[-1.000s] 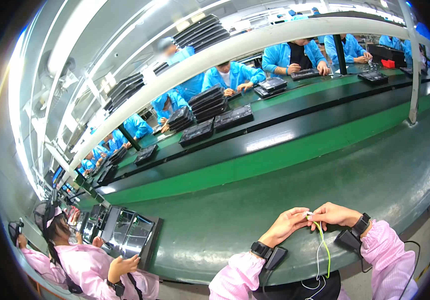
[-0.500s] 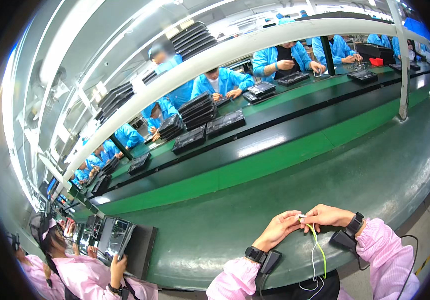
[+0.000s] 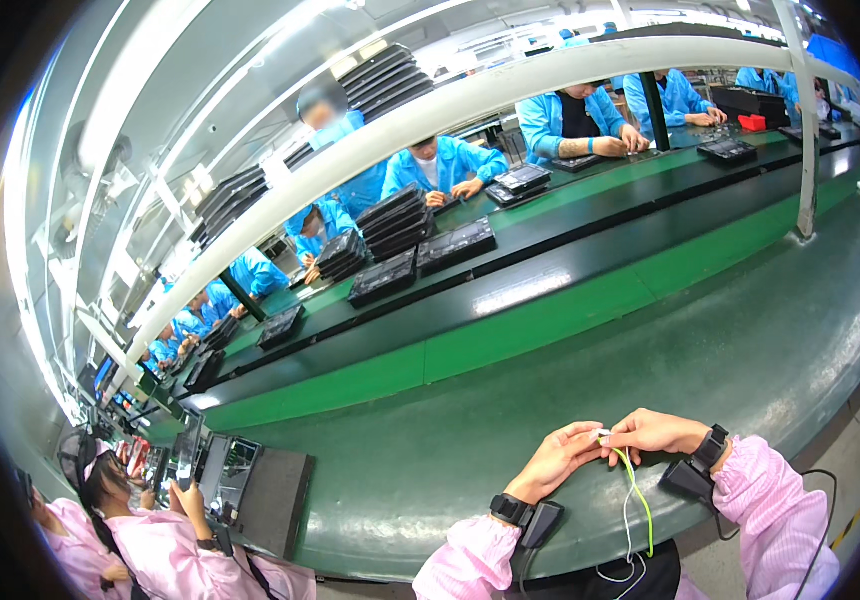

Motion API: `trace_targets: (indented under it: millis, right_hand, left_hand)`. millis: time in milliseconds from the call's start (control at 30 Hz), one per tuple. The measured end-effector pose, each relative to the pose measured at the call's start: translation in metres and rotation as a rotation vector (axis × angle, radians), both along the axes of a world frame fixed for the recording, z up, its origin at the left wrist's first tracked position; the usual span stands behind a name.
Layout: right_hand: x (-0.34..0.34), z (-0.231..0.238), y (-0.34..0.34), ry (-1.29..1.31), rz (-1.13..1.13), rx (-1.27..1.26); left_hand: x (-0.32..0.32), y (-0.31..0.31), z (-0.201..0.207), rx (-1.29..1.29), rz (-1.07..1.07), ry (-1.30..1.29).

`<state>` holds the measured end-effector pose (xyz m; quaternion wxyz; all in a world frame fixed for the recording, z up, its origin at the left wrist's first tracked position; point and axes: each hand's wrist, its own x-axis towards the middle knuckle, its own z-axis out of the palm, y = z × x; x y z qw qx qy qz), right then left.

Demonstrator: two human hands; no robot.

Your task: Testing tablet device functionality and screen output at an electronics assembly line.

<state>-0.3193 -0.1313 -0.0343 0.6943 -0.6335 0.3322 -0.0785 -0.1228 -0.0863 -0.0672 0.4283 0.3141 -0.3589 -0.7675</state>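
My left hand [image 3: 558,458] and my right hand [image 3: 662,432] meet above the near edge of the green work surface. Both are closed, their fingertips pinching the upper end of a thin cable [image 3: 643,500], where a small white piece [image 3: 604,434] shows between them. From there a yellow-green strand and a white strand hang over the edge toward my lap. The exact shape of the white piece is partly hidden by my fingers.
A white rail [image 3: 420,100] crosses above the conveyor [image 3: 530,285], which carries black device housings [image 3: 457,245]. People in blue work across from me. To my left, a person in pink [image 3: 165,535] sits by a dark box [image 3: 277,490]. A white post [image 3: 807,190] stands at right.
My hands and the cable have hardly moved. Housings on the conveyor have shifted slightly right. The neighbour at left has raised a dark device, and a co-worker across has lowered a hand.
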Motion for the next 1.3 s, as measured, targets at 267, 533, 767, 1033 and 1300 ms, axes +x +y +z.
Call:
trace_targets:
  millis: [267,533,767,1033,1300]
  right_hand:
    - [-0.0007,-0.0005,0.0000,0.002,0.016,0.002]
    - [-0.0010,0.0004,-0.0005,0.018,0.004,0.022]
    - [-0.0011,0.0020,-0.0003,-0.010,0.004,0.007]
    - [-0.0013,0.0011,0.0005,0.028,-0.001,0.000]
    - [-0.0011,0.0014,0.0014,-0.001,0.006,-0.002]
  left_hand:
    - [-0.0007,0.0007,0.0011,0.006,-0.016,0.018]
    - [-0.0008,0.0007,-0.0002,0.016,-0.004,0.002]
    - [-0.0009,-0.0008,-0.0015,0.013,-0.015,0.011]
    - [-0.0014,0.0000,0.0002,0.007,-0.002,-0.011]
    - [-0.0010,-0.0001,-0.0012,0.002,-0.008,0.003]
